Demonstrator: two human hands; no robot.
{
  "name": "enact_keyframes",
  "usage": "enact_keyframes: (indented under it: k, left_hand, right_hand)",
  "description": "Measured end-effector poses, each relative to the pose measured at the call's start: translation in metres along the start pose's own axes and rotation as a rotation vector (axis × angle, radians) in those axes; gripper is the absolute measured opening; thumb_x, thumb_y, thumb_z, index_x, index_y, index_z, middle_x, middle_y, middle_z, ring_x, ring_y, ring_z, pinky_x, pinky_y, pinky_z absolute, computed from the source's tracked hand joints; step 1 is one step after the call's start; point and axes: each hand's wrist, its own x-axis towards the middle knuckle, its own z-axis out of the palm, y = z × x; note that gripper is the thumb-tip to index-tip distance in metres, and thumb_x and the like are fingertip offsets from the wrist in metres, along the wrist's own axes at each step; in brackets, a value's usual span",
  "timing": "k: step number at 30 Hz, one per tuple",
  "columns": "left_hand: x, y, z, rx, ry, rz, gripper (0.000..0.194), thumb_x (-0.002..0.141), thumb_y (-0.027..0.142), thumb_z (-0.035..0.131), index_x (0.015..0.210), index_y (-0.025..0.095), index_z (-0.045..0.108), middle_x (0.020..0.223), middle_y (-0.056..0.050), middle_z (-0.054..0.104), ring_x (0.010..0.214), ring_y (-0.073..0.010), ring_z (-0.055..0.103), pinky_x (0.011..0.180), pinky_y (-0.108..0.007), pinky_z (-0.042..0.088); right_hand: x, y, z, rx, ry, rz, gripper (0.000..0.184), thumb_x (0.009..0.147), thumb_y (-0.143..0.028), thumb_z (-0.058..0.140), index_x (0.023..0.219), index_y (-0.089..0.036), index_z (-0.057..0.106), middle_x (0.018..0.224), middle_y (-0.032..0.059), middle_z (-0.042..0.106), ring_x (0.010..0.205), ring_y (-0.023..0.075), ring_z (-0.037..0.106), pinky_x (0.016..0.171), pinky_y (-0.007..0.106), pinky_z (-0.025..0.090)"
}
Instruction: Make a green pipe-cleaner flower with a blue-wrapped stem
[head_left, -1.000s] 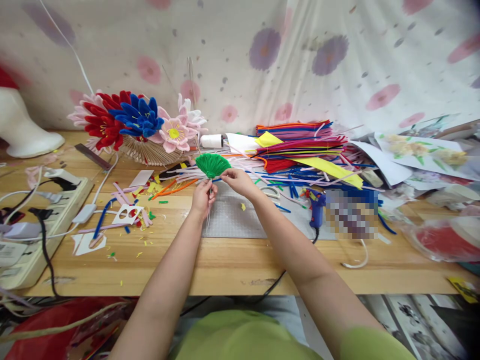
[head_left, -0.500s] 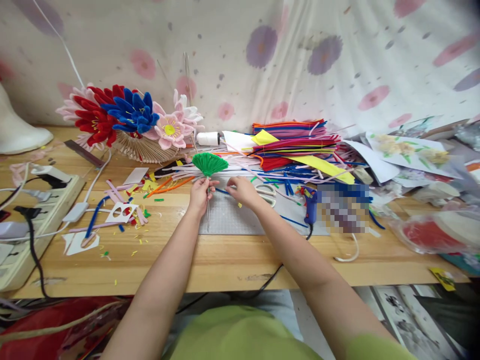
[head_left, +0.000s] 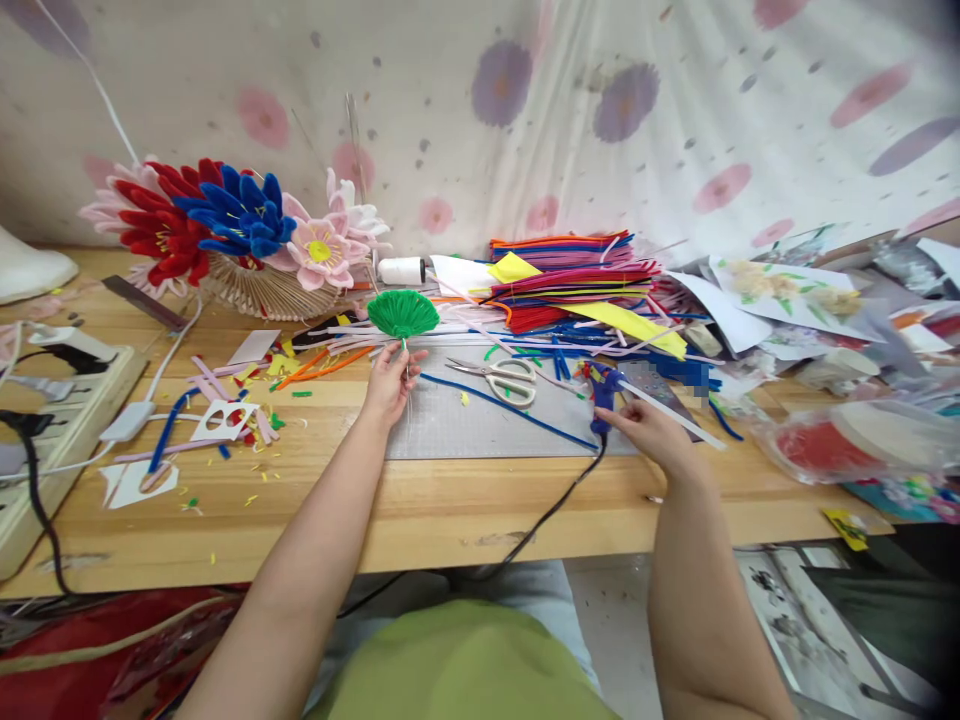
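Observation:
My left hand [head_left: 392,383] pinches the wire stem of a green fan-shaped pipe-cleaner leaf [head_left: 403,314], which stands upright above my fingers. On the right, my right hand [head_left: 651,430] is closed on the handle of a blue glue gun [head_left: 603,398]; a long white glue stick [head_left: 667,408] juts from its back. Between the hands, scissors [head_left: 510,382] with pale handles rest on a grey cutting mat [head_left: 465,430]. A long blue pipe cleaner [head_left: 517,412] slants across the mat below them.
Bundles of coloured pipe cleaners [head_left: 574,285] lie at the back beside a white thread spool [head_left: 401,271]. Fuzzy flowers [head_left: 240,215] stand back left. A power strip [head_left: 90,440] edges the left side. The gun's black cord [head_left: 551,510] runs over the table's front edge.
My right hand has left the green leaf, swung right and taken hold of the glue gun. My left hand keeps the leaf. The view has shifted, and the scissors now show fully.

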Motion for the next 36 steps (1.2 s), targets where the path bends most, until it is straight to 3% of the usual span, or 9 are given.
enact_keyframes:
  k: [2,6,9,12,14,19,23,28,36]
  left_hand:
    - [-0.002,-0.001,0.001,-0.037,-0.042,-0.032,0.024,0.072,0.019,0.062,0.091,0.02,0.048,0.071,-0.001,0.064,0.042,-0.0018,0.045,0.032,-0.008,0.019]
    - [-0.004,-0.001,0.002,-0.097,-0.07,-0.076,0.018,0.074,0.013,0.056,0.088,0.02,0.047,0.063,0.001,0.059,0.036,-0.0005,0.034,0.031,-0.008,0.013]
    - [-0.004,0.0,0.0,-0.118,-0.08,-0.079,0.018,0.075,0.009,0.051,0.089,0.019,0.048,0.065,0.0,0.06,0.038,-0.001,0.035,0.031,-0.009,0.014]
    - [-0.003,-0.001,0.0,-0.113,-0.092,-0.069,0.02,0.075,0.009,0.051,0.092,0.019,0.049,0.07,-0.002,0.061,0.04,-0.0013,0.037,0.032,-0.008,0.017]
    - [-0.003,-0.002,0.0,-0.103,-0.107,-0.061,0.021,0.074,0.01,0.053,0.093,0.02,0.049,0.074,-0.002,0.062,0.043,-0.0015,0.039,0.033,-0.008,0.018]
    - [-0.002,-0.005,0.0,-0.07,-0.142,-0.039,0.024,0.071,0.012,0.058,0.093,0.018,0.05,0.077,-0.003,0.064,0.046,-0.0021,0.043,0.033,-0.009,0.02]
    - [-0.002,-0.008,0.0,-0.001,-0.128,-0.008,0.027,0.069,0.016,0.062,0.092,0.018,0.049,0.074,-0.003,0.064,0.045,-0.0029,0.043,0.033,-0.01,0.02]
    - [-0.001,-0.014,0.0,0.088,-0.118,0.044,0.029,0.068,0.019,0.063,0.092,0.018,0.047,0.071,-0.003,0.064,0.044,-0.0043,0.042,0.033,-0.011,0.021]
    - [0.002,-0.018,-0.006,0.084,-0.141,0.064,0.031,0.068,0.021,0.063,0.095,0.019,0.049,0.074,-0.002,0.064,0.046,-0.0038,0.043,0.033,-0.011,0.022]
  right_hand:
    - [0.01,0.003,0.009,0.015,0.129,0.002,0.039,0.06,-0.057,0.061,0.065,-0.019,0.054,0.055,0.0011,0.053,0.053,0.0149,0.049,0.052,0.028,0.036]
    - [0.031,-0.001,0.035,0.096,0.193,0.107,0.044,0.059,-0.055,0.06,0.079,-0.015,0.06,0.068,0.0079,0.06,0.067,0.0216,0.057,0.06,0.032,0.041]
    - [0.037,0.002,0.044,0.378,0.268,0.197,0.044,0.058,-0.052,0.06,0.08,-0.014,0.06,0.068,0.0084,0.061,0.067,0.0215,0.058,0.057,0.032,0.042]
    - [0.033,0.004,0.04,0.783,0.206,0.024,0.042,0.056,-0.047,0.064,0.085,-0.017,0.059,0.084,0.0071,0.064,0.067,0.0163,0.059,0.054,0.027,0.044]
    - [0.03,0.001,0.034,0.905,0.109,-0.126,0.041,0.057,-0.043,0.067,0.09,-0.019,0.059,0.093,0.0062,0.064,0.067,0.013,0.058,0.053,0.024,0.043]
    - [0.027,-0.019,0.033,0.812,0.006,-0.164,0.037,0.058,-0.04,0.069,0.086,-0.017,0.063,0.077,0.0045,0.064,0.057,0.0109,0.054,0.048,0.023,0.039]
    - [0.033,-0.027,0.047,0.803,0.131,-0.161,0.039,0.06,-0.042,0.065,0.091,-0.019,0.062,0.082,0.0042,0.066,0.07,0.0158,0.059,0.054,0.025,0.044]
    - [0.039,-0.014,0.053,0.68,0.283,-0.023,0.037,0.059,-0.036,0.061,0.088,-0.015,0.064,0.082,0.0057,0.067,0.077,0.0204,0.06,0.064,0.031,0.047]
    - [0.042,0.009,0.046,0.19,0.308,0.152,0.041,0.063,-0.041,0.053,0.086,-0.009,0.065,0.076,0.0118,0.066,0.076,0.0274,0.062,0.069,0.036,0.046]
